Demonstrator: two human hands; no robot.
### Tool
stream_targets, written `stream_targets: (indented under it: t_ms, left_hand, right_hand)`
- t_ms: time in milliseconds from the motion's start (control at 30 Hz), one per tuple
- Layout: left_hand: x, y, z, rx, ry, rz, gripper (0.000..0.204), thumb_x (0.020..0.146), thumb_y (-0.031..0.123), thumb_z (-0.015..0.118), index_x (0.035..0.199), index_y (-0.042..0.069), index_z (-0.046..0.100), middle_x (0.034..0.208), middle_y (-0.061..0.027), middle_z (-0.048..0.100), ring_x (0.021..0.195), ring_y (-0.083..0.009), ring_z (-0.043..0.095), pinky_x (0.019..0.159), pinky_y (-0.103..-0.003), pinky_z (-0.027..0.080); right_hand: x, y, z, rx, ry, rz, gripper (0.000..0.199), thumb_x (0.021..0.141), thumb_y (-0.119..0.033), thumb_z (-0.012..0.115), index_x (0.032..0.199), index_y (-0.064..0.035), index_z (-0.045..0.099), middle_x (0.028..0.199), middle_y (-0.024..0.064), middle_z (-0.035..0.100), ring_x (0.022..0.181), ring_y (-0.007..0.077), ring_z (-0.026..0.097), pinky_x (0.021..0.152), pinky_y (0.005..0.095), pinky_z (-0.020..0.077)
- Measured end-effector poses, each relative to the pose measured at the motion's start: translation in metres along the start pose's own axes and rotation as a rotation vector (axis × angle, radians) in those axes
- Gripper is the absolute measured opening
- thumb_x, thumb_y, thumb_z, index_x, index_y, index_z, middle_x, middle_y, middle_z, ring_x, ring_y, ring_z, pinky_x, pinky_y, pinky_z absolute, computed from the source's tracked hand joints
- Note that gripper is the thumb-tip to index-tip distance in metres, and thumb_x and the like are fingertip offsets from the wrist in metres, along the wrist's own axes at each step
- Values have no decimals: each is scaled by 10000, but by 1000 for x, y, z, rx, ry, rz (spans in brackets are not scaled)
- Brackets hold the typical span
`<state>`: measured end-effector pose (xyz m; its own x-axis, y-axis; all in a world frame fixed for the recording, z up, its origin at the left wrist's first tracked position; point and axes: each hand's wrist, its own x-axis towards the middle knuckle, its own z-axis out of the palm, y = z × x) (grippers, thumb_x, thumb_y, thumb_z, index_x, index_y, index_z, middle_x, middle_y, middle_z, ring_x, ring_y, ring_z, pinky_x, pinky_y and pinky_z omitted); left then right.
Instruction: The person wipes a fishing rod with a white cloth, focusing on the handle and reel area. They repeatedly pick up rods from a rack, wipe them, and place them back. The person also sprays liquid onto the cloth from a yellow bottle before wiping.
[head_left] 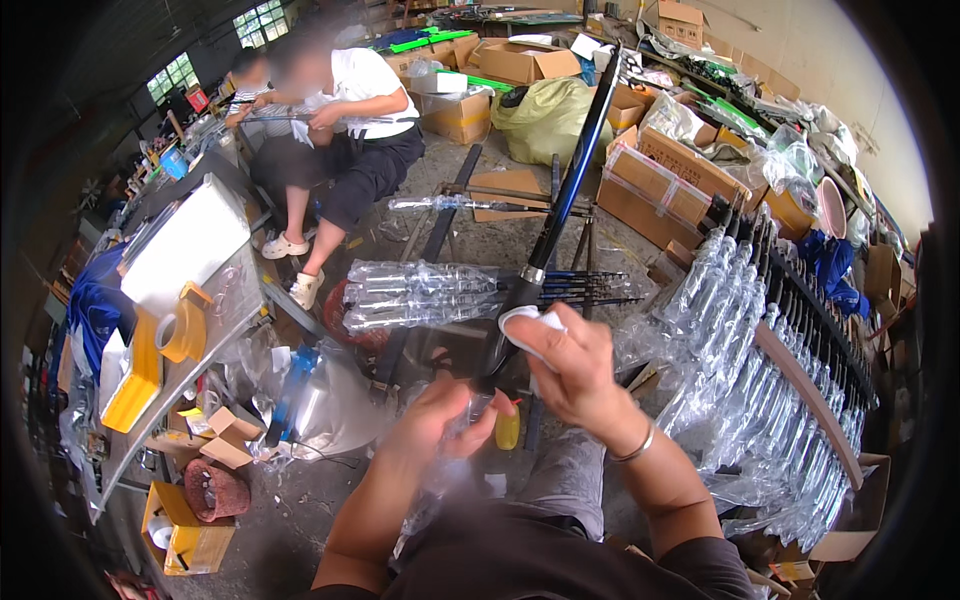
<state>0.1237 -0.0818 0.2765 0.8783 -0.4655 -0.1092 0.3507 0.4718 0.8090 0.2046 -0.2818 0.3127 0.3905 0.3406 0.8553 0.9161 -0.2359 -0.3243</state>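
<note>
A dark blue and black fishing rod (572,190) with a silver ring slants up and away in front of me. My left hand (440,415) is closed round its lower end, where clear plastic shows at the fingers. My right hand (578,368) pinches a folded white cloth (522,328) against the black lower section of the rod. Beyond my hands, several plastic-wrapped rods (425,295) lie side by side across a dark metal stand (408,310).
Many bagged rods (740,350) lean in a rack at the right. A table at the left holds tape rolls (183,333) and a white box (190,245). Two people sit at the back left, one in a white shirt (370,85). Cardboard boxes (655,190) and a green sack (545,120) stand behind.
</note>
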Motion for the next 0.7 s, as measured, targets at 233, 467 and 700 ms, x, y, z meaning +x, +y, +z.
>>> stream_targets:
  t_ms: [233,467,700]
  left_hand:
    - [-4,-2,7,387,187,116,426,1018,348,509,1151,-52,570,715,-32,537,464,-55,410,406,-203,316]
    - [0,-3,13,1081,519,526,273,926,169,637,1109,-34,623,807,-103,630,618,-145,583,556,-270,451]
    - [-3,-5,7,1295,647,734,310,854,114,722,1101,-51,634,914,-160,705,704,-207,690,602,-298,529]
  right_hand:
    - [15,0,-10,-305,-22,-122,378,691,25,640,1058,-68,655,713,69,560,526,208,568,418,347,453]
    - [12,-7,-16,-387,-129,-95,429,716,-1,644,1137,-81,624,691,62,536,480,192,549,382,330,427]
    - [33,0,-38,-443,-226,26,532,732,6,639,1235,-162,595,738,62,579,534,246,579,445,382,455]
